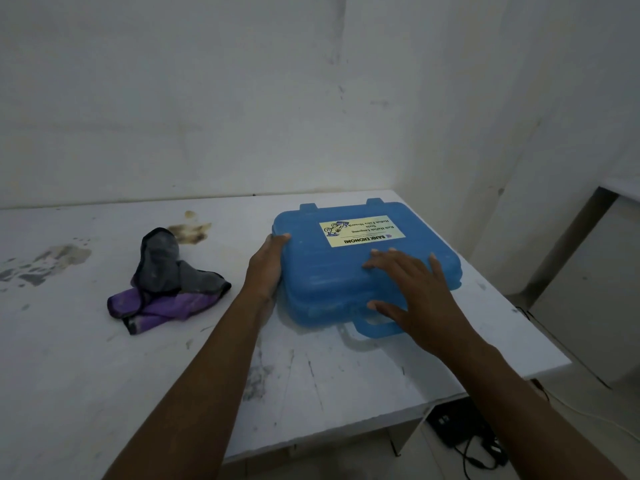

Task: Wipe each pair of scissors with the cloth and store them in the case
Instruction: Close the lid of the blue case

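Head: spread fingers (388,259) seemingly press case (311,271).

The person's visible body consists of two bare limbs. The left hand (267,263) and the right hand (417,292) are bare to the fingertips. The left forearm (207,362) and the right forearm (519,393) are lean, bare along their full visible length, narrowing toward each wrist.
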